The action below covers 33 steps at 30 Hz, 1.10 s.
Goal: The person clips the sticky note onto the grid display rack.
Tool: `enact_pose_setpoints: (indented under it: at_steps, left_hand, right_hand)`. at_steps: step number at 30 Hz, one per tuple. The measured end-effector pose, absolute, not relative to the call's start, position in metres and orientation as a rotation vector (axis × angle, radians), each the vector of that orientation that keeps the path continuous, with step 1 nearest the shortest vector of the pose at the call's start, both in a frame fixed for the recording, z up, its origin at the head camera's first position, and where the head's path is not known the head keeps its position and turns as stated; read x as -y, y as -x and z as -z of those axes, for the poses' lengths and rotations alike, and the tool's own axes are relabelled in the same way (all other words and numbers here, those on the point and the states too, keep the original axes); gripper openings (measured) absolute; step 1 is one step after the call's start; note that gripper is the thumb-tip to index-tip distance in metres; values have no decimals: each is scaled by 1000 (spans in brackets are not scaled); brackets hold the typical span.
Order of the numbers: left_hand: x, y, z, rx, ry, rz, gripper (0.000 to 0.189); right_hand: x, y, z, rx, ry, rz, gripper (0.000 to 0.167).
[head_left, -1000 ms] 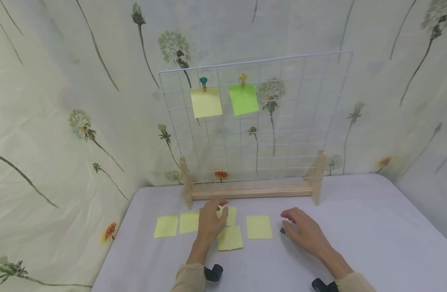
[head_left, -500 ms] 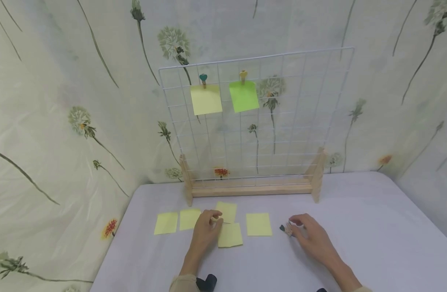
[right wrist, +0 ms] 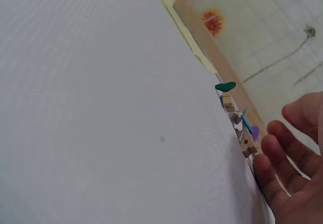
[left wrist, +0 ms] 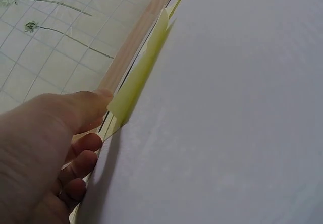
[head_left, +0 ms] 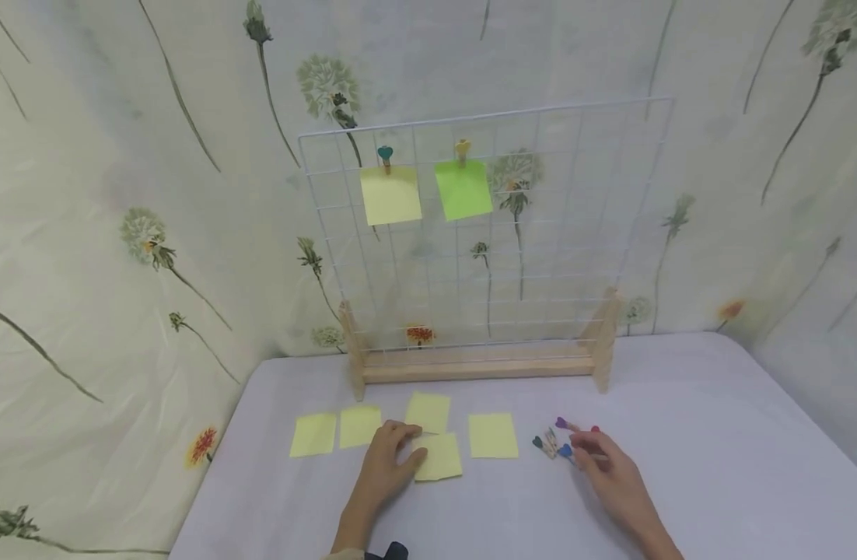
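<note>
Now the near yellow note (head_left: 441, 459) lies on the bench (head_left: 512, 509), the left hand (head_left: 389, 460) at its left edge, fingers loosely bent and apart from the thumb. Four more notes (head_left: 492, 436) lie left, far and right of it. Farther right, the right hand (head_left: 616, 476) is relaxed, fingers spread beside green (head_left: 537, 442), purple (head_left: 561, 422), blue (head_left: 564, 451) and red (head_left: 595, 428) clips. At the far side stands a rack (head_left: 477, 371), a pale note (head_left: 390, 197) and a green note (head_left: 464, 192) clipped high on its left half.
</note>
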<state>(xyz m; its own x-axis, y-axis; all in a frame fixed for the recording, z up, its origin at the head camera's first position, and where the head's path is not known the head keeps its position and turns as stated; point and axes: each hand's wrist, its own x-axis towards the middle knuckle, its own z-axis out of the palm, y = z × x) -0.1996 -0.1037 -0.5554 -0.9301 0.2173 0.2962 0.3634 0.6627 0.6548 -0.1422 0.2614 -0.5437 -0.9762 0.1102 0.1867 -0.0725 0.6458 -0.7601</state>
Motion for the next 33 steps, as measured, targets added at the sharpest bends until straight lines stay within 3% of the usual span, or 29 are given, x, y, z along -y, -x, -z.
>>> enact_pose_setpoints:
  at_steps: [14,33]
  left_hand:
    - [102,192,550,2692,542,1075,40]
    - [101,191,556,2775,487,1029,47]
  right_hand:
    - [-268,132,546,2686,127,-1286,33]
    - [-269,131,552,2671,42,-1253,23]
